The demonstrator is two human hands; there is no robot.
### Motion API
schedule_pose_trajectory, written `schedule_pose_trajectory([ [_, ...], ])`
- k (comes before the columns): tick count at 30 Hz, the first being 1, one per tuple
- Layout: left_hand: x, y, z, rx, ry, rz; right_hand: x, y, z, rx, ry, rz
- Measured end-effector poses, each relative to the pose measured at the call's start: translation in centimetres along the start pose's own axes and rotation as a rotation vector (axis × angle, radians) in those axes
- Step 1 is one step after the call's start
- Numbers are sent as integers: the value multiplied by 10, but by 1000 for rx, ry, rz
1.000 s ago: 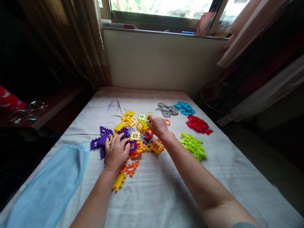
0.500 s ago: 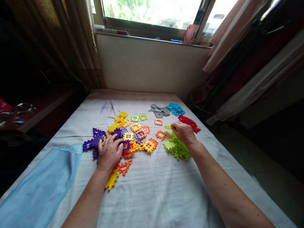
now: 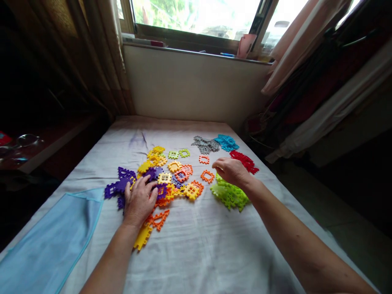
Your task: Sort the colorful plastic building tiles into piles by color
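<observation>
My left hand (image 3: 140, 200) rests with fingers spread on a mixed heap of plastic interlocking building pieces. Beneath and around it lie purple pieces (image 3: 121, 187), yellow pieces (image 3: 143, 237) and orange pieces (image 3: 159, 219). A cream window-shaped piece (image 3: 164, 178) sits just beyond its fingertips. Over on the right, my right hand (image 3: 231, 169) hovers at the far edge of a lime-green pile (image 3: 229, 194), its fingers curled in and no piece showing in them. Left of that hand is an orange frame piece (image 3: 207, 176).
Toward the back are a grey pile (image 3: 204, 144), a blue pile (image 3: 227, 142) and a red pile (image 3: 245, 161). Two light-green frame pieces (image 3: 184, 153) lie beyond the heap. A light-blue cloth (image 3: 58, 237) covers the left side of the sheet-covered surface (image 3: 196, 249).
The lime-green piece that was in my right hand's fingers has been let go above the green pile. That hand has shifted slightly left. My left hand has barely moved.
</observation>
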State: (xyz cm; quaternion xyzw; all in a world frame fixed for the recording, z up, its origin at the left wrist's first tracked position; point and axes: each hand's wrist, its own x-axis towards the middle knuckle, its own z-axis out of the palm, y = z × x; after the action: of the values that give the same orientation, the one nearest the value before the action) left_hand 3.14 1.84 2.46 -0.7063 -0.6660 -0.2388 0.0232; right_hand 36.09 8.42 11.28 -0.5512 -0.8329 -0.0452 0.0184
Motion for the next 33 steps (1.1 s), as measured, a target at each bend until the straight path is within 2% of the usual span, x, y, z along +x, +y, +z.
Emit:
schedule_pose_trajectory([
  [3, -1, 0, 0, -5, 6, 0, 46, -23, 9, 50, -30, 32],
  [6, -1, 0, -1, -6, 2, -5, 91, -46, 25, 109, -62, 134],
  [9, -2, 1, -2, -7, -5, -8, 123, -64, 38, 152, -87, 217],
  [12, -2, 2, -2, -6, -5, -13, 139, -77, 46, 154, -118, 277],
  [16, -2, 3, -1, -7, -3, -26, 142, -81, 49, 159, -125, 333],
  [20, -2, 2, -2, -16, -12, -22, 126, -75, 43, 174, -104, 336],
  [24, -1, 1, -3, -18, -9, -13, 86, -58, 29, 222, 0, 353],
  [28, 1, 1, -2, -17, -14, -8, 26, -21, 22, 269, 95, 441],
  [31, 2, 0, -1, -17, -12, -4, -20, 14, 28, 255, 158, 585],
  [33, 2, -2, -1, -15, -6, 5, -46, 31, 34, 242, 151, 656],
])
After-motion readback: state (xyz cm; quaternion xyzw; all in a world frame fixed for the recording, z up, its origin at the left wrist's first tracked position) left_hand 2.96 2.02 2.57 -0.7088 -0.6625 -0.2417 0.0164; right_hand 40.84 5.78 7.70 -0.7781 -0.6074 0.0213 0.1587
